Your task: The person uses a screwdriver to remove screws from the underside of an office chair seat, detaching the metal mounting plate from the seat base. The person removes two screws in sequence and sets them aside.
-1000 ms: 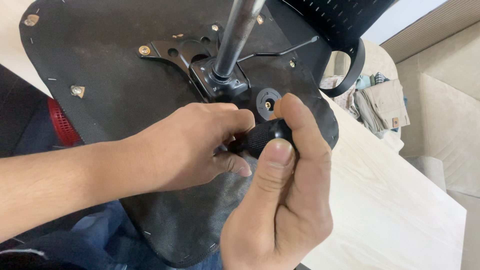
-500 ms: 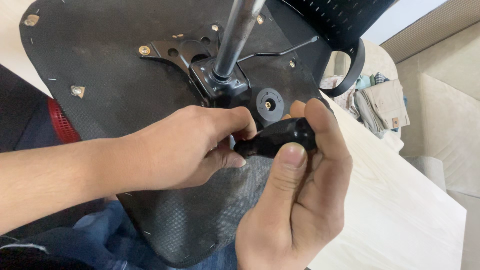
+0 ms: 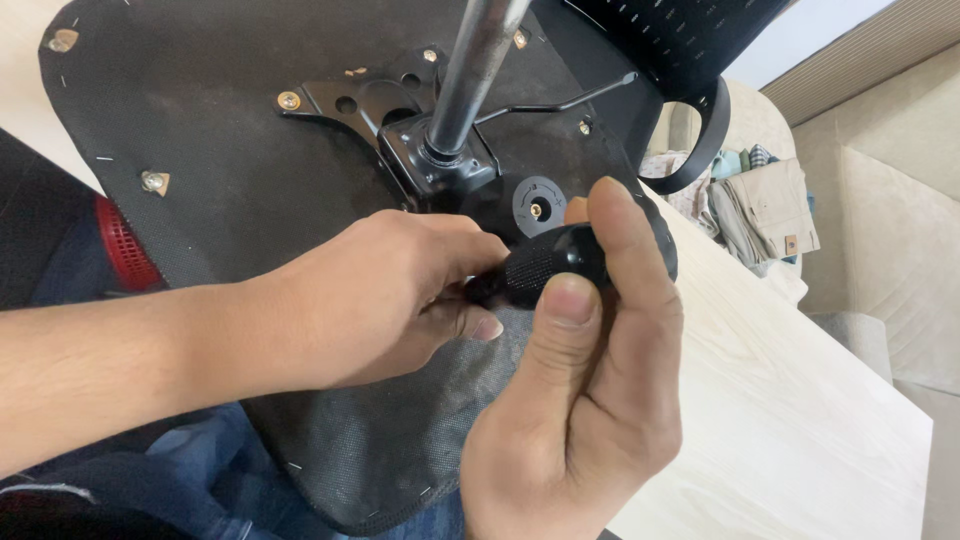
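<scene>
The left hand (image 3: 385, 295) is curling its fingers together over something small hidden under the knuckles, its fingertips meeting the front end of the black screwdriver handle (image 3: 540, 268); what they pinch cannot be told. Just right of those fingertips the right hand (image 3: 580, 400) is clamping the knurled handle between thumb and forefinger, the thumb pad lying on top. Both hands are working against the underside of an upturned office chair seat (image 3: 200, 170), just below the black mounting plate (image 3: 400, 120) and the steel gas-lift column (image 3: 475, 70), with a round black tension knob (image 3: 538, 205) just beyond the forefinger. A fastener is probably being driven; the next move likely calls for turning the handle while the left fingertips are steadying the tip.
</scene>
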